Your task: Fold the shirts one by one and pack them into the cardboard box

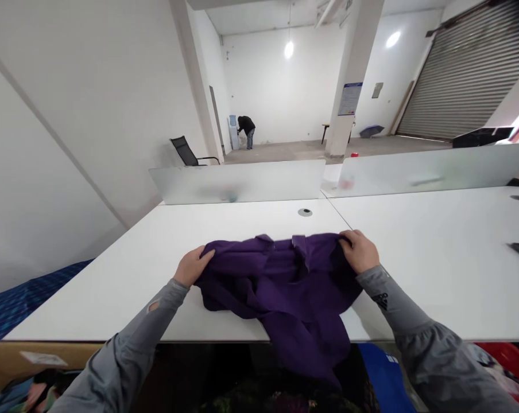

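Observation:
A purple collared shirt point(302, 292) is stretched between my two hands over the white table point(121, 275). My left hand point(194, 265) is closed on its left upper corner, thumb on top. At the right upper corner, my right hand point(359, 250) pinches the cloth between thumb and fingers. The collar flaps stand up along the upper edge between the hands. Below them the fabric falls in loose folds, and its lower part hangs over the table's front edge toward me.
Frosted dividers point(251, 180) run along the table's back. A round cable hole point(305, 212) lies beyond the shirt. Under the front edge are a cardboard box point(39, 361) with clothes, a blue bag point(386, 378) and a red container point(509, 364). A person point(246, 131) bends near a water dispenser far off.

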Demonstrator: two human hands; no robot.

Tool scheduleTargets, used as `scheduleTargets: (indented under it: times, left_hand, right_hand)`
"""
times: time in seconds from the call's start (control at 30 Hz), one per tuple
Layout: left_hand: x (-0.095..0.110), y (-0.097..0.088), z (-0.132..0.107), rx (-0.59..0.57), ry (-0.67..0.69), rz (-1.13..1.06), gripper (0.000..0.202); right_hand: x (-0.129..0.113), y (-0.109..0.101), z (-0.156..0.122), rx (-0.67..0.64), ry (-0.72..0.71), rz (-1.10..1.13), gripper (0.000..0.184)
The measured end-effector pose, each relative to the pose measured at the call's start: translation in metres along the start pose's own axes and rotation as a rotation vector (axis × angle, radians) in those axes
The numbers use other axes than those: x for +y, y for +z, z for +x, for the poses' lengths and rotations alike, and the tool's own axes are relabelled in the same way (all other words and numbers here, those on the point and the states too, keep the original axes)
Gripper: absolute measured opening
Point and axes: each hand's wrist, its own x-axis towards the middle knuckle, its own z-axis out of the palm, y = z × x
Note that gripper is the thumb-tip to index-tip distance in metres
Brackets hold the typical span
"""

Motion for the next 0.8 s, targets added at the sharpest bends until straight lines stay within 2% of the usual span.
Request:
scheduleTargets:
  times: [0.03, 0.1, 0.17, 0.23, 0.27, 0.33, 0.43, 0.53, 0.6, 0.7, 0.77, 0.8]
  left_hand:
    - [-0.002, -0.001, 0.004, -0.003, -0.01, 0.069, 0.036]
    - [-0.007, 0.002, 0.009, -0.058, -0.038, 0.205, 0.029]
    - [-0.013, 0.009, 0.01, -0.115, -0.07, 0.273, 0.021]
    - [-0.018, 0.018, 0.01, -0.149, -0.095, 0.276, 0.025]
    - [-0.02, 0.022, 0.01, -0.164, -0.1, 0.271, 0.024]
    - [-0.02, 0.024, 0.011, -0.185, -0.092, 0.262, 0.015]
    - [-0.014, 0.014, 0.014, -0.129, -0.075, 0.259, 0.01]
    - [0.003, -0.01, 0.02, 0.061, -0.039, 0.149, 0.012]
    - [0.023, -0.028, 0.027, 0.242, -0.031, -0.093, 0.011]
    - [0.065, -0.056, 0.038, 0.425, -0.055, -0.615, 0.017]
    - [0.095, -0.077, 0.039, 0.509, 0.03, -0.841, 0.018]
    - [0.109, -0.089, 0.036, 0.569, 0.113, -0.875, 0.017]
  right_hand:
    - [0.0, -0.001, 0.006, 0.0, 0.009, -0.024, 0.032]
    - [-0.003, 0.005, 0.011, -0.081, -0.011, -0.012, 0.042]
    - [-0.007, 0.019, 0.009, -0.203, -0.051, 0.051, 0.059]
    - [-0.012, 0.036, 0.004, -0.307, -0.06, 0.082, 0.068]
    - [-0.014, 0.043, 0.001, -0.35, -0.046, 0.08, 0.066]
    - [-0.015, 0.051, -0.002, -0.406, -0.013, 0.076, 0.048]
    - [-0.013, 0.044, 0.002, -0.33, -0.014, 0.089, 0.02]
    - [-0.012, 0.016, 0.013, -0.13, -0.043, 0.152, 0.016]
    - [-0.016, -0.013, 0.025, -0.005, -0.067, 0.224, 0.017]
    - [-0.034, -0.069, 0.04, 0.25, -0.157, 0.273, 0.02]
    - [-0.047, -0.11, 0.045, 0.503, -0.23, 0.21, 0.024]
    - [-0.053, -0.131, 0.045, 0.639, -0.247, 0.153, 0.026]
